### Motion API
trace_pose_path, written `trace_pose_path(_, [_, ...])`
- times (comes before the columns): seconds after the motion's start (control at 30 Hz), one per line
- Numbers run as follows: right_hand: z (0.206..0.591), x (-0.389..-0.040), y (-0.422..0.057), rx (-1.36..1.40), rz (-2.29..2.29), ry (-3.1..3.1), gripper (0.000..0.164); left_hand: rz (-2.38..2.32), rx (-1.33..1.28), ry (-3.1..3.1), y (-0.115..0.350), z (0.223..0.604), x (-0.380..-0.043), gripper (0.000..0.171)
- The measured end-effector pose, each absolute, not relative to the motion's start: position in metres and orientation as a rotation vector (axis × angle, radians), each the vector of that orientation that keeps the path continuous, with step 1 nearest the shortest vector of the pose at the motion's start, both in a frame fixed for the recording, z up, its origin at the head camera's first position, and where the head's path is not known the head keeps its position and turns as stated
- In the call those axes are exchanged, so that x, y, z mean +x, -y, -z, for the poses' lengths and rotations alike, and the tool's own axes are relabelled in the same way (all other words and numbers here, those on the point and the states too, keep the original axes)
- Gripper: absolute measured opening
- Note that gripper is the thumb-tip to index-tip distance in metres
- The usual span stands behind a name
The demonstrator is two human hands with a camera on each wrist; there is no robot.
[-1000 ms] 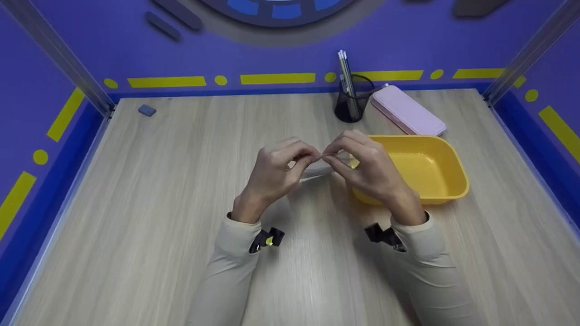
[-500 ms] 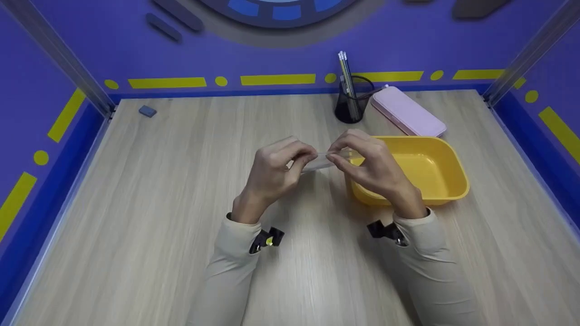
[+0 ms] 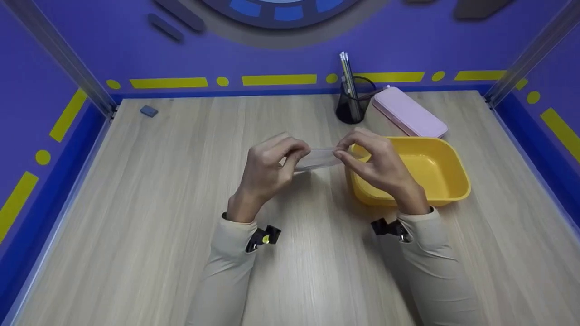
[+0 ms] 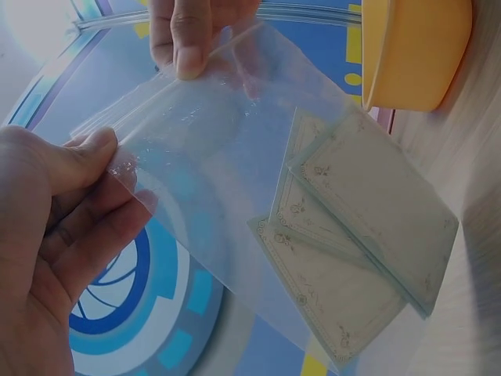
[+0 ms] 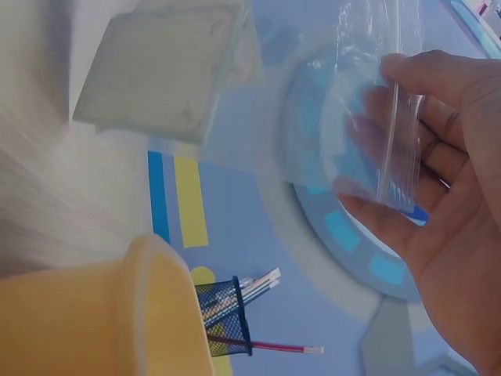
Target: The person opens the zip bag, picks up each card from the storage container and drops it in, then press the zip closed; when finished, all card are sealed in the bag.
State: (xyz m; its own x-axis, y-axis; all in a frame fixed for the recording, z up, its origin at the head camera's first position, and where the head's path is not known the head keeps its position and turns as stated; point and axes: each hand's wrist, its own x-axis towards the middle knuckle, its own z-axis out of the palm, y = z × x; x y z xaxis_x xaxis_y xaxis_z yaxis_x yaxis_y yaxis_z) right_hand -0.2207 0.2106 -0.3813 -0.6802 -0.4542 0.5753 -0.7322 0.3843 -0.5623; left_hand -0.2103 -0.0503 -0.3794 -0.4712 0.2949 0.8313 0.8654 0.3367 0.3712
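Observation:
A clear zip-lock bag hangs between both hands above the table. Inside its lower part lie several pale cards with ornate printed borders, overlapping one another. My left hand pinches one end of the bag's zip edge between thumb and fingers. At the other end, my right hand pinches the same edge, its thumb on the zip strip and fingers behind the film. The bag's mouth looks flattened; whether the zip is fully pressed together cannot be told.
A yellow bin stands right of centre, partly under the right hand. Behind it are a pink case and a black mesh cup with pencils. A small blue-grey block lies at the far left; purple walls enclose the table.
The hands began close together at the bag's edge and have moved apart, the left one leftward, the right one rightward. More of the bag's edge now shows between them.

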Motion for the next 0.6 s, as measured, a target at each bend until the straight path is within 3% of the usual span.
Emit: trace_pose_path(0.6, [0.387,-0.226,-0.222,0.935,-1.198,2.366,0.007,1.171,-0.957,1.897,0.059,0.383,-0.217,0.004])
